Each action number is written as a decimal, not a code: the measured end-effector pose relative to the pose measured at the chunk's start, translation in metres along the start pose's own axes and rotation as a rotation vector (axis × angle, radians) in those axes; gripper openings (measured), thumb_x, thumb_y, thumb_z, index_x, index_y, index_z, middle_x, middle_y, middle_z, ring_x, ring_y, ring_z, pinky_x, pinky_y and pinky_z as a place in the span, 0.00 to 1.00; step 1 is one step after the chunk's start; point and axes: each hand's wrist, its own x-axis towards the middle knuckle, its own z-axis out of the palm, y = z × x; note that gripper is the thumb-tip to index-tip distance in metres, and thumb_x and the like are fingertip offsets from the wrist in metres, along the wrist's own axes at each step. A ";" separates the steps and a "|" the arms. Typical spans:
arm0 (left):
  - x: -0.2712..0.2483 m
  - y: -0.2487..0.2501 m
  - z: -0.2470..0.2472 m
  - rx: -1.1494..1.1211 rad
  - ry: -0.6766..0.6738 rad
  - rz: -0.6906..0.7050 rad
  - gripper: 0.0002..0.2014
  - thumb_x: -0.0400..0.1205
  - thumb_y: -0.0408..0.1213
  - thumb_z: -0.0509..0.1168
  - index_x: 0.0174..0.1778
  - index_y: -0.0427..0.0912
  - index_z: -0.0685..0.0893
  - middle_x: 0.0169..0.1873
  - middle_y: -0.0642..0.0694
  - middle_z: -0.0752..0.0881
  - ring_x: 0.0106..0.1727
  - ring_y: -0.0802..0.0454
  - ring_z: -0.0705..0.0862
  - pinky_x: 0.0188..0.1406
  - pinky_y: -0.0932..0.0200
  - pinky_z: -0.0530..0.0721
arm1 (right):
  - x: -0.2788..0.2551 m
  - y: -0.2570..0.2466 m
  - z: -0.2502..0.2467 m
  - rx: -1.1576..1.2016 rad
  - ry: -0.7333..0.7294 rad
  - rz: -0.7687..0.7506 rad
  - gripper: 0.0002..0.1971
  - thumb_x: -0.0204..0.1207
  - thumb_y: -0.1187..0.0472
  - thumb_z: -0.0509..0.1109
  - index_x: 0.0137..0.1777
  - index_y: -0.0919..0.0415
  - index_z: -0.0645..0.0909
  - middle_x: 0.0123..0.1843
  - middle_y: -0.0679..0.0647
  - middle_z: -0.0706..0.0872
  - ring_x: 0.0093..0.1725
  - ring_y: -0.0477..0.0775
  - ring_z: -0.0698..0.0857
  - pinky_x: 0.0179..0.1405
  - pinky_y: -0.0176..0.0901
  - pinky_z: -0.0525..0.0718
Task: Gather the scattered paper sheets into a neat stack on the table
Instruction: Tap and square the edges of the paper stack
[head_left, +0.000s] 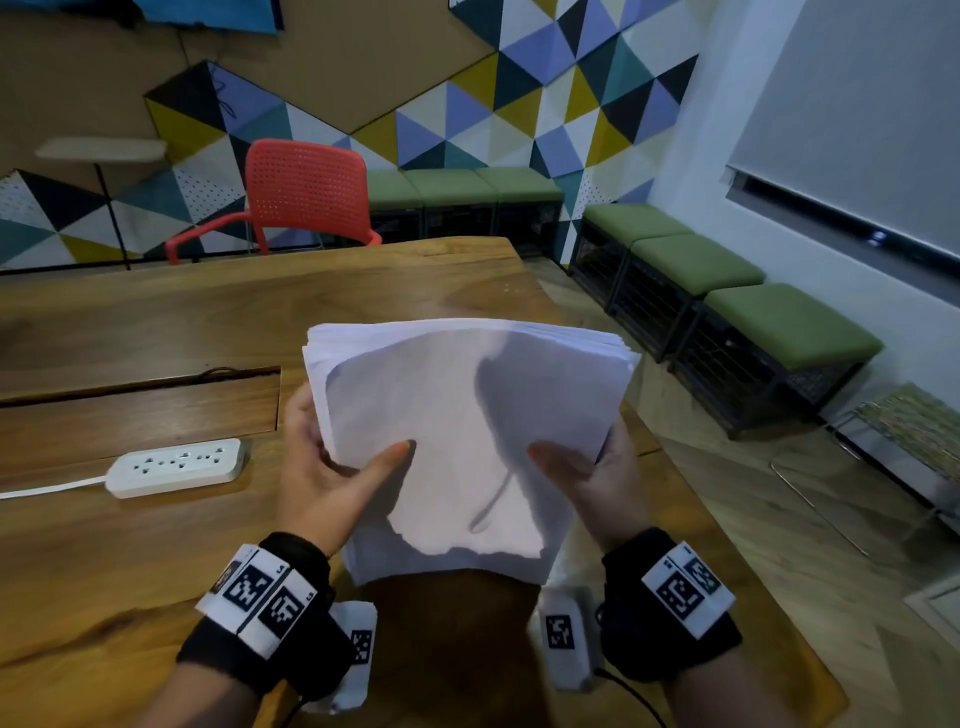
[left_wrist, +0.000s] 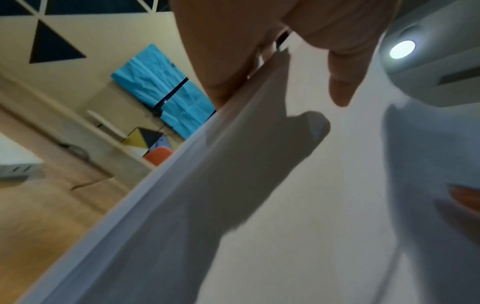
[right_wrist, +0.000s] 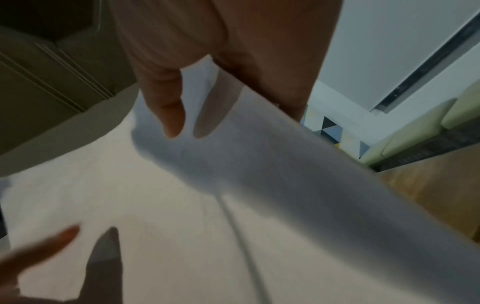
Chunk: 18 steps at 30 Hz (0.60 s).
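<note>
A thick stack of white paper sheets (head_left: 462, 431) is held up over the wooden table (head_left: 130, 322), tilted toward me, its far edges fanned unevenly. My left hand (head_left: 332, 467) grips the stack's left edge, thumb on top and fingers behind. My right hand (head_left: 587, 467) grips the right edge the same way. In the left wrist view the paper stack (left_wrist: 285, 205) fills the frame under the left hand (left_wrist: 259, 61). In the right wrist view the sheets (right_wrist: 207, 205) run under the right hand (right_wrist: 194, 72), thumb pressed on top.
A white power strip (head_left: 176, 467) with its cord lies on the table to the left, beside a recessed cable hatch (head_left: 140, 405). A red chair (head_left: 306, 192) stands at the far side. Green-cushioned stools (head_left: 727, 291) line the wall at right, past the table's right edge.
</note>
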 end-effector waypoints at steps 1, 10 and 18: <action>0.002 0.006 -0.004 0.024 0.031 0.082 0.45 0.61 0.42 0.79 0.69 0.61 0.61 0.53 0.53 0.79 0.55 0.64 0.82 0.45 0.68 0.85 | -0.001 0.000 -0.002 -0.019 0.008 0.005 0.29 0.56 0.61 0.79 0.59 0.54 0.75 0.51 0.52 0.87 0.49 0.48 0.88 0.41 0.42 0.88; 0.011 0.052 -0.007 0.679 0.021 0.575 0.31 0.74 0.49 0.65 0.75 0.52 0.69 0.66 0.33 0.70 0.52 0.70 0.61 0.46 0.74 0.70 | -0.002 0.002 -0.004 -0.036 -0.007 -0.043 0.33 0.52 0.51 0.81 0.60 0.48 0.76 0.53 0.54 0.87 0.53 0.52 0.88 0.46 0.49 0.89; 0.014 0.047 -0.014 0.314 -0.072 0.367 0.48 0.69 0.41 0.71 0.79 0.62 0.49 0.68 0.43 0.76 0.67 0.56 0.76 0.71 0.63 0.72 | -0.004 0.004 -0.005 -0.052 -0.009 -0.071 0.23 0.60 0.60 0.75 0.57 0.55 0.76 0.50 0.55 0.87 0.48 0.44 0.87 0.41 0.40 0.87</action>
